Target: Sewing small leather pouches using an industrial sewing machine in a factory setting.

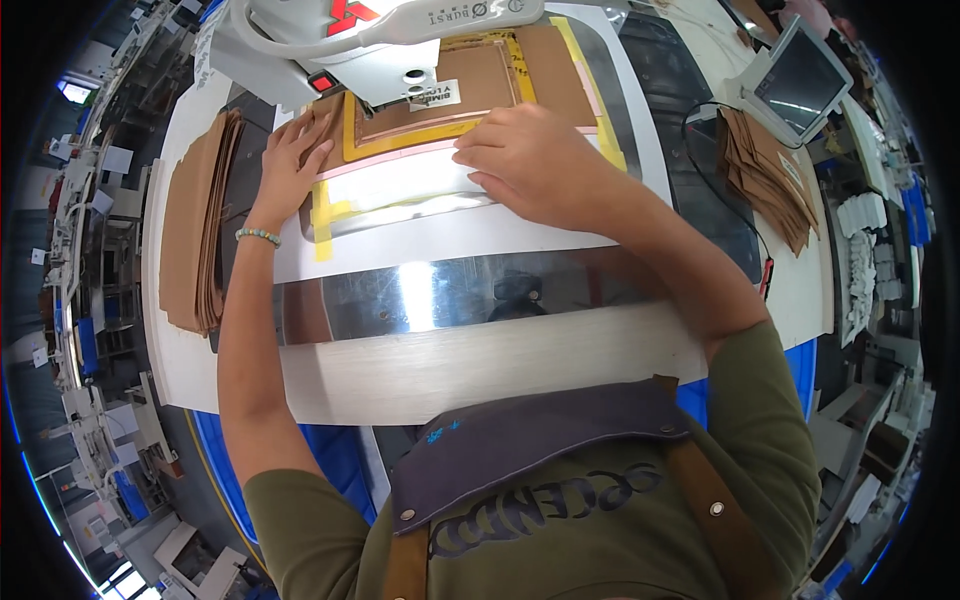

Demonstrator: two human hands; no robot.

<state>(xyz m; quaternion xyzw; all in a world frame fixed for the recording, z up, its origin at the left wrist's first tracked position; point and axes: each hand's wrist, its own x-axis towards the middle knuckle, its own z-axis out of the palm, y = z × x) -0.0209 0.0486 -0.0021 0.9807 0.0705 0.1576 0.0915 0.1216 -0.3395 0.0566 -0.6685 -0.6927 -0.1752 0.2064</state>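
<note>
Template (400, 185) flat on machine bed, just below sewing head (390, 40); yellow tape at edges, brown leather piece (440, 100) under upper frame. Left hand (290, 160) open, fingers spread, pressing template's left edge. Right hand (535, 165) flat, fingers together, pressing template's right side. Brown stack (195, 225) left of template; screen (800, 85) far right

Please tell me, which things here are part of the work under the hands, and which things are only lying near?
In use:
left hand
right hand
clear plastic template with yellow tape edges
brown leather piece
white sewing machine head

Lying about:
stack of brown leather pieces at left
brown pieces at right
grey screen
</note>
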